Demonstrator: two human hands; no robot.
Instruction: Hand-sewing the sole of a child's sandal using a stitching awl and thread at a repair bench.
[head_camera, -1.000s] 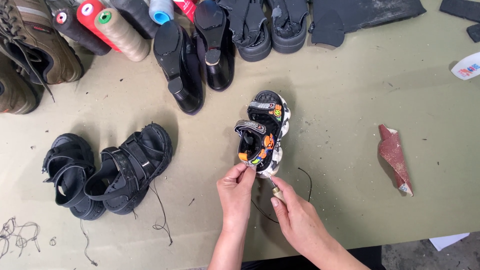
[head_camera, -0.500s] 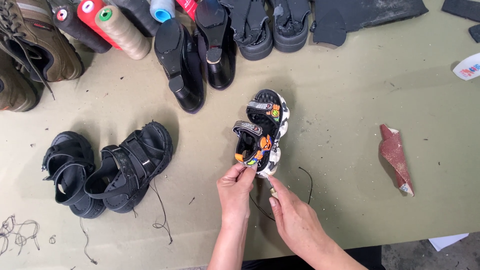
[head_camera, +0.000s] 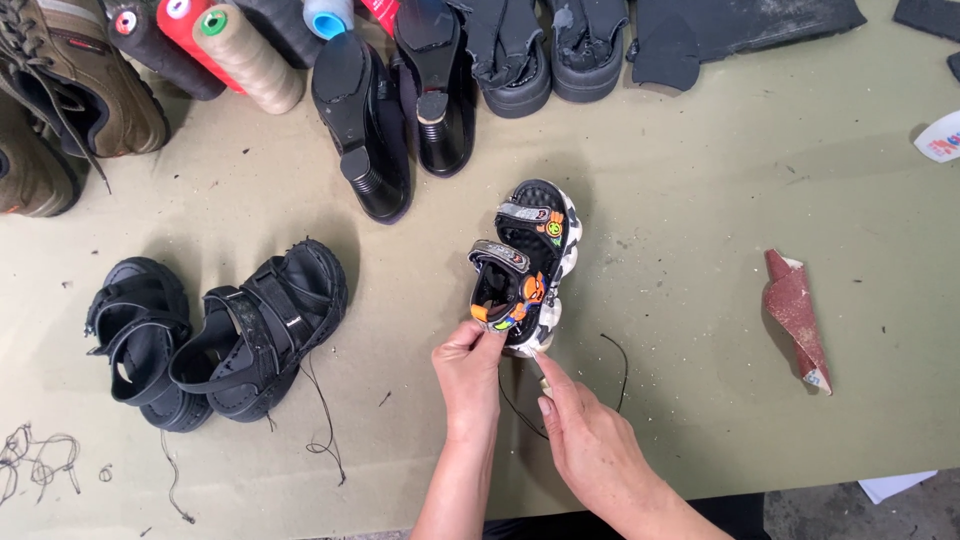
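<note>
Near mid-table (head_camera: 700, 200), left hand (head_camera: 470, 375) pinches heel of small patterned sandal (head_camera: 525, 265) w/ fingers closed on it, right hand (head_camera: 590, 440) fingers together at sole edge w/ black thread (head_camera: 615, 375); best keep sandal steady, thread taut.

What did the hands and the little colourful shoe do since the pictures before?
Very little. The left hand keeps pinching the toe end of the small colourful sandal, and the right hand has slid slightly closer to its sole with a thin tool. The sandal barely shifted. The black sandals and sandpaper stayed put.
</note>
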